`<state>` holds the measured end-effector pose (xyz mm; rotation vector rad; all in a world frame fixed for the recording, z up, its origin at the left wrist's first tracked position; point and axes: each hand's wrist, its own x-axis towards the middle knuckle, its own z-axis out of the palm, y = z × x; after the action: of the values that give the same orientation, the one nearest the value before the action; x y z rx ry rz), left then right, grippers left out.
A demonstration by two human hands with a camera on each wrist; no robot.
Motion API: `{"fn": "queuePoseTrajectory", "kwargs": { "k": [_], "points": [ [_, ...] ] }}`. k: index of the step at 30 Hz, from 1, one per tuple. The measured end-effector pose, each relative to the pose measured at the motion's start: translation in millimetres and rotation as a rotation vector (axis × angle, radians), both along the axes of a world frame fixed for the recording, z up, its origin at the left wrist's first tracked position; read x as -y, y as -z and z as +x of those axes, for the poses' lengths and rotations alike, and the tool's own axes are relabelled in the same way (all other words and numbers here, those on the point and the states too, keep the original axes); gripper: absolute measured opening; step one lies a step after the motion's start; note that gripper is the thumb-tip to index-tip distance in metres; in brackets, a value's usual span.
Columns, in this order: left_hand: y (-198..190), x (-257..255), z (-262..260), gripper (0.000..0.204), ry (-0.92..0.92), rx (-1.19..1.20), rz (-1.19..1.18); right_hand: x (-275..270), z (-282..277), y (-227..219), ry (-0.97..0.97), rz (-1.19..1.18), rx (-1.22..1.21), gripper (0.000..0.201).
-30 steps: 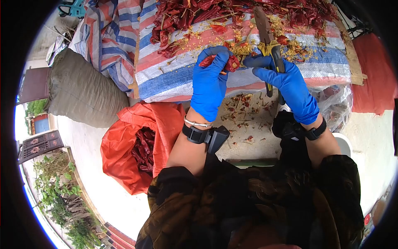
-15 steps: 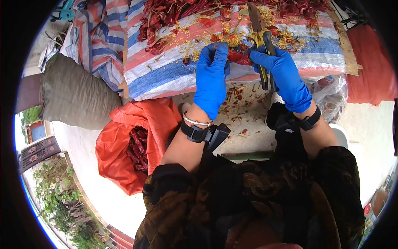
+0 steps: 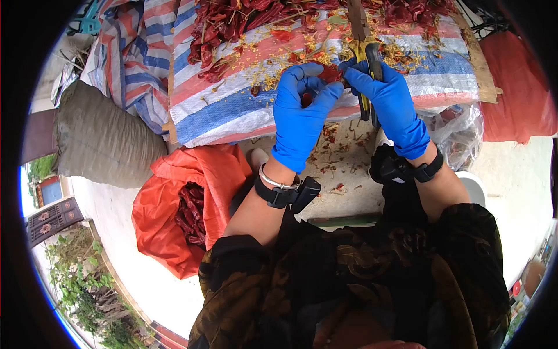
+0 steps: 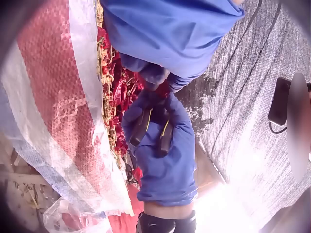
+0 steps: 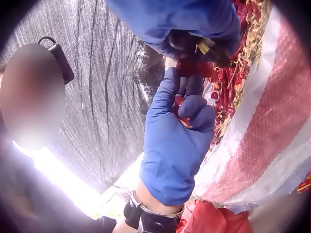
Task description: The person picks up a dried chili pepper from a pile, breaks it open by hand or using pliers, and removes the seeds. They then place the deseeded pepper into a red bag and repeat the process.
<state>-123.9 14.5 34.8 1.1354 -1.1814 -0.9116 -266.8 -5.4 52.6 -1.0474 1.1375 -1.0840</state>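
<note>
My left hand (image 3: 314,87), in a blue glove, pinches a dried red chili (image 3: 329,72) at the front edge of the table. My right hand (image 3: 372,81), also gloved, grips shears (image 3: 365,49) with yellow-and-black handles, blades pointing away over the table. The two hands meet at the chili. In the left wrist view the right hand (image 4: 160,145) wraps both handles (image 4: 153,128). From the right wrist, the left hand (image 5: 182,121) holds the chili (image 5: 192,68) just under the shears. A pile of dried chilies (image 3: 244,17) lies on the striped woven sheet (image 3: 232,110).
An orange-red bag (image 3: 168,232) with dried chilies inside sits on the ground at the lower left. A grey sack (image 3: 99,134) lies beside it. Chili scraps (image 3: 343,157) litter the ground under the table edge. A clear plastic bag (image 3: 459,125) hangs at the right.
Both hands have closed in on each other and moved up in the view. The left hand's fingers have curled tighter on the chili, which now touches the right hand at the shears.
</note>
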Motion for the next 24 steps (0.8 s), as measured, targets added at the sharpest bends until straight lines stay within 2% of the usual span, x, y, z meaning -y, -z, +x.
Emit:
{"fn": "queuePoseTrajectory", "kwargs": {
  "k": [2, 3, 5, 7, 9, 10, 12, 15, 16, 17, 18, 21, 23, 24],
  "points": [
    [-1, -2, 1, 0.021, 0.161, -0.145, 0.241, 1, 0, 4, -0.010, -0.053, -0.004, 0.024],
    [0, -2, 1, 0.021, 0.161, -0.146, 0.241, 1, 0, 6, -0.021, -0.106, -0.007, 0.023],
    [3, -1, 3, 0.015, 0.228, -0.343, 0.264, 0, 2, 5, -0.032, -0.101, 0.022, 0.023],
    [8, -1, 4, 0.014, 0.225, -0.434, 0.260, 0, 3, 4, -0.046, -0.096, 0.050, 0.022],
    [12, -1, 3, 0.013, 0.222, -0.523, 0.255, 2, 2, 2, -0.104, 0.052, 0.122, 0.021],
    [13, -1, 3, 0.013, 0.227, -0.608, 0.240, 2, 3, 3, -0.108, 0.052, 0.122, 0.021],
    [16, -1, 2, 0.012, 0.228, -0.695, 0.219, 2, 7, 5, -0.094, 0.191, 0.297, 0.020],
    [17, 1, 4, 0.012, 0.215, -0.825, 0.218, 1, 11, 8, -0.101, 0.102, 0.193, 0.021],
    [16, 1, 6, 0.011, 0.253, -0.890, 0.259, 0, 12, 9, -0.103, 0.101, 0.191, 0.021],
    [16, 1, 8, 0.011, 0.290, -0.954, 0.300, -1, 14, 11, -0.067, 0.012, 0.091, 0.021],
    [14, 1, 8, 0.011, 0.287, -0.956, 0.297, -2, 15, 11, -0.033, -0.077, -0.009, 0.021],
    [5, -1, 8, 0.011, 0.274, -0.921, 0.348, -6, 19, 4, -0.012, -0.080, -0.003, 0.022],
    [3, -4, 3, 0.014, 0.193, -0.693, 0.354, -1, 19, 11, 0.013, -0.060, -0.002, 0.022],
    [4, -3, 4, 0.014, 0.190, -0.698, 0.351, 1, 20, 13, 0.040, -0.039, 0.001, 0.022]
  ]
}}
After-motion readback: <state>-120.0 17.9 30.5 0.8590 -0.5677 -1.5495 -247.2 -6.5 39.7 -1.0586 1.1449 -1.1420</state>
